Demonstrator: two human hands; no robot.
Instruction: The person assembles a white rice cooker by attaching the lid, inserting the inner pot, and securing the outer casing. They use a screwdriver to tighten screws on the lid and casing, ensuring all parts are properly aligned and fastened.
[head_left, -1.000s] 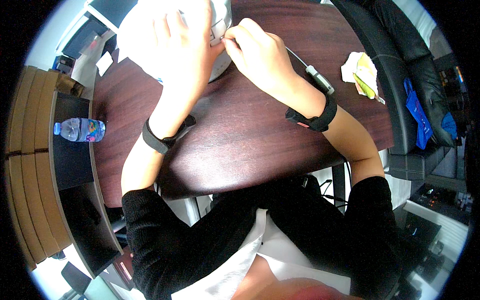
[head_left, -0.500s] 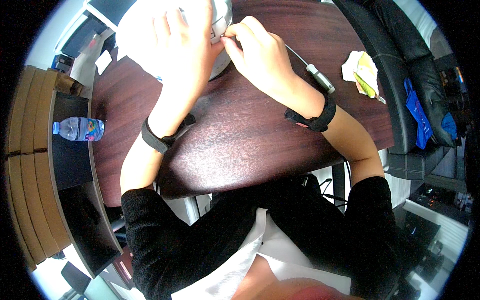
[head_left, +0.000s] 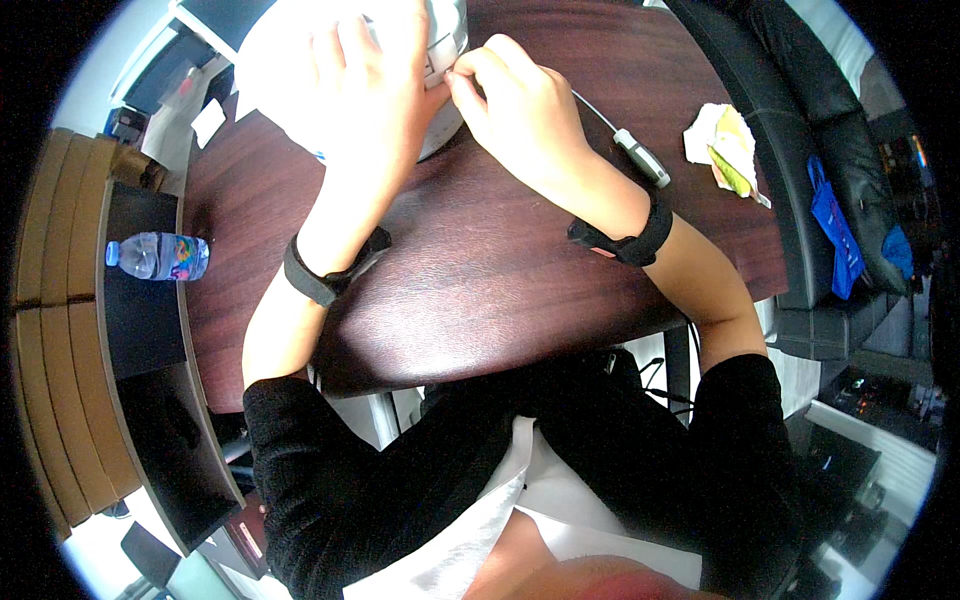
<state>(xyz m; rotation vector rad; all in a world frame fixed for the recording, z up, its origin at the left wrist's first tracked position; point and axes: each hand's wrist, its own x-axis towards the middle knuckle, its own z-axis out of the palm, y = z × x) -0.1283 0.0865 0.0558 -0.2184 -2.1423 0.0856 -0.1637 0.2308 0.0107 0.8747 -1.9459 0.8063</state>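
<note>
A white rounded appliance point(head_left: 275, 95) stands at the far edge of the view, its top cut off and partly washed out by glare. My left hand point(head_left: 375, 90) lies over its near side, fingers spread on the casing and the thumb reaching toward my right hand. At the appliance's right side, by a dark-outlined rectangular mark, my right hand point(head_left: 525, 110) pinches thumb and forefinger together. Whatever sits between those fingertips is too small to make out. A screwdriver point(head_left: 640, 157) with a grey and white handle lies just right of my right hand, its shaft partly behind the hand.
Dark wooden table point(head_left: 480, 280) under my forearms. Crumpled white and yellow wrapper point(head_left: 725, 150) near its right edge; black sofa point(head_left: 790, 150) and blue bag point(head_left: 835, 230) beyond. On the left, a water bottle point(head_left: 160, 257) lies sideways in view beside stacked brown cartons point(head_left: 60, 370).
Almost nothing differs. The appliance and both hands have shifted very slightly in the picture; the right fingers stay pinched at the same spot.
</note>
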